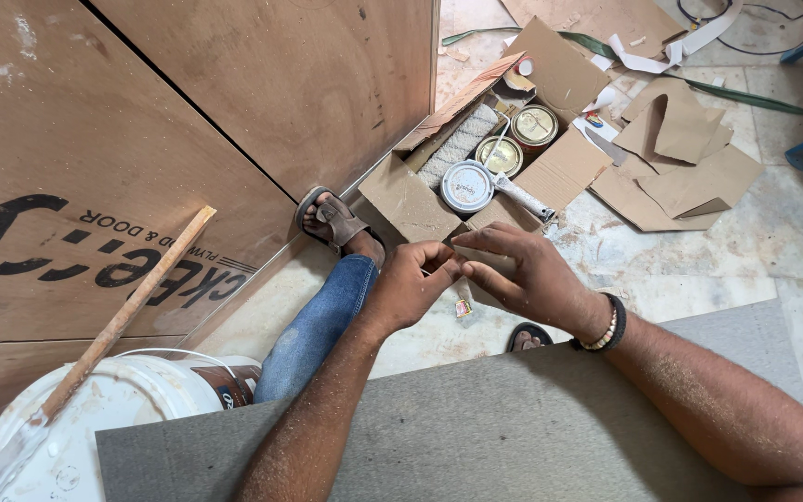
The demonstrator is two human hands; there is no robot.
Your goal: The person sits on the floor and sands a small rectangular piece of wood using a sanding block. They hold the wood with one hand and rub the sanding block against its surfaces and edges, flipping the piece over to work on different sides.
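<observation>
My left hand [409, 284] and my right hand [524, 274] meet fingertip to fingertip above the floor. Between them they pinch a small packet [463, 308] with a reddish end, which hangs just below the fingers. The left hand's fingers are curled tight. The right hand's fingers are longer stretched, and its wrist carries a dark band and a bead bracelet [608, 326]. A grey board [513, 428] lies under both forearms. Most of the packet is hidden by the fingers.
An open cardboard box [411, 200] just beyond the hands holds three round tins [467, 186] and a paint roller [457, 144]. Plywood sheets [234, 102] stand at left. A white bucket [132, 400] with a wooden stick [132, 307] is at lower left. Cardboard scraps [690, 158] litter the tiled floor. My jeans leg [322, 321] ends in a sandal.
</observation>
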